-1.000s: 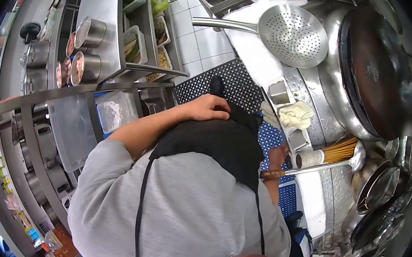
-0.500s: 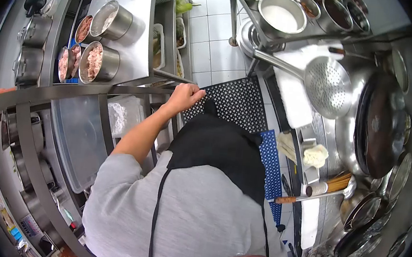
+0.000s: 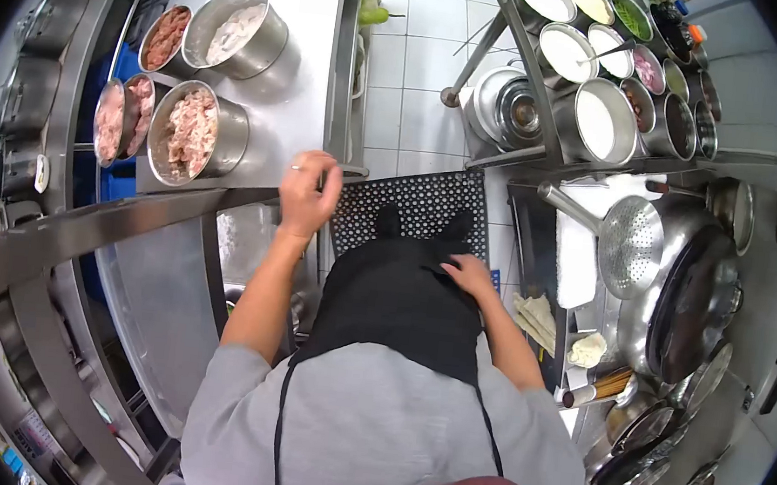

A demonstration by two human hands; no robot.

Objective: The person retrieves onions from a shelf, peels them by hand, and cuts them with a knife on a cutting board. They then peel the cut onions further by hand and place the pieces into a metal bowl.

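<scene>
My left hand (image 3: 307, 195) is raised beside the front corner of the steel counter. A ring shows on one finger; the fingers curl loosely, apart, with nothing in them. Nearest to it is a steel pot of pale raw meat pieces (image 3: 195, 135), and behind that stands a taller steel pot (image 3: 256, 43) with pale contents. My right hand (image 3: 471, 276) is low at the right side of my black apron (image 3: 392, 304). Its fingers are stretched out and lie at the cloth, and I see nothing held in them.
Smaller meat containers (image 3: 165, 39) stand at the left. On the right are a wok (image 3: 650, 296) under a dark lid (image 3: 707, 283), a perforated ladle (image 3: 631, 247) and a cloth (image 3: 535, 320). Steel pots (image 3: 596, 122) fill the far-right stand. A black perforated mat (image 3: 422, 190) covers the floor.
The view has moved forward toward the counter and pot stand. My right hand has come into view at the apron. My left hand's fingers have loosened from a closed fist.
</scene>
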